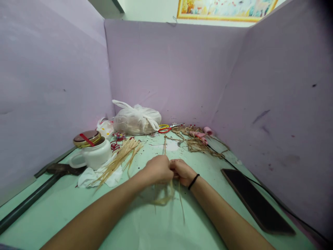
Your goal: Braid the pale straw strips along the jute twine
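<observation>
Close together over the middle of the table, my left hand and my right hand are both closed on thin straw-coloured strands. Loose ends of the strands hang below the fingers, some blurred. A thin reddish-brown cord runs from beyond my left hand toward the back of the table. The fingertips and the point where the strands meet are hidden behind the hands. To the left lies a bundle of dry straw strips, partly over a crumpled white tissue.
A white mug, a round gold-rimmed case and a hammer stand or lie at left. Behind are a white plastic bag and scissors. Twine, a pink glue gun and a dark flat slab are at right.
</observation>
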`<state>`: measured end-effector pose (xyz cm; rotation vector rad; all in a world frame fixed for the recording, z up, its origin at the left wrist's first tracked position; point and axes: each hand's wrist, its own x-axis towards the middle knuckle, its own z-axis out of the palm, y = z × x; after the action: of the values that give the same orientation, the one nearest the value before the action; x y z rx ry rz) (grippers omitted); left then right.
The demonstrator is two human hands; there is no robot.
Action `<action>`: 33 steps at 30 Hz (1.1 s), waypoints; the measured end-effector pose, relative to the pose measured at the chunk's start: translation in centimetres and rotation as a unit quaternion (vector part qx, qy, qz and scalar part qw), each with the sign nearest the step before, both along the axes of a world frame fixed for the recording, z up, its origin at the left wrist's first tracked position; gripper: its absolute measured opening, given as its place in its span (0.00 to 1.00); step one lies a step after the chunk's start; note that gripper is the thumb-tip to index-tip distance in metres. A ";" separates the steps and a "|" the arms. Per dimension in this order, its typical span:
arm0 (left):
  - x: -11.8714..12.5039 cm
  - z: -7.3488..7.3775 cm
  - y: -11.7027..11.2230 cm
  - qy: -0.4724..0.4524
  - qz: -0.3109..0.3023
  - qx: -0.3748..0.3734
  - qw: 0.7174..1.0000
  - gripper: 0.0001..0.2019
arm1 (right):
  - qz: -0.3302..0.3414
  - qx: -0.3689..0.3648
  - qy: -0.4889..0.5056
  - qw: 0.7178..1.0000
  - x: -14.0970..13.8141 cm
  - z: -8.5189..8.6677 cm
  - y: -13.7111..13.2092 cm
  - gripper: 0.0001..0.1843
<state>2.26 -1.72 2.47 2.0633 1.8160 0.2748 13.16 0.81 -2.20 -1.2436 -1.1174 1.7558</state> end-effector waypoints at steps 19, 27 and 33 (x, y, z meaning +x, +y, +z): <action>-0.8 -2.4 2.4 -0.332 0.124 -0.182 0.917 0.06 | 0.063 0.193 -0.152 0.967 1.8 -0.9 1.0 0.02; 0.1 -2.1 1.8 -0.347 0.173 -0.125 0.913 0.07 | -0.006 0.253 -0.370 0.894 1.9 0.1 0.5 0.05; -0.8 -2.2 2.1 -0.369 0.172 -0.174 0.897 0.08 | 0.033 0.226 -0.336 0.914 0.7 0.4 -1.3 0.07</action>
<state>1.45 0.40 0.24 1.1466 1.5656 0.6689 13.83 -0.53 -1.77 -1.5520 -1.8432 1.0067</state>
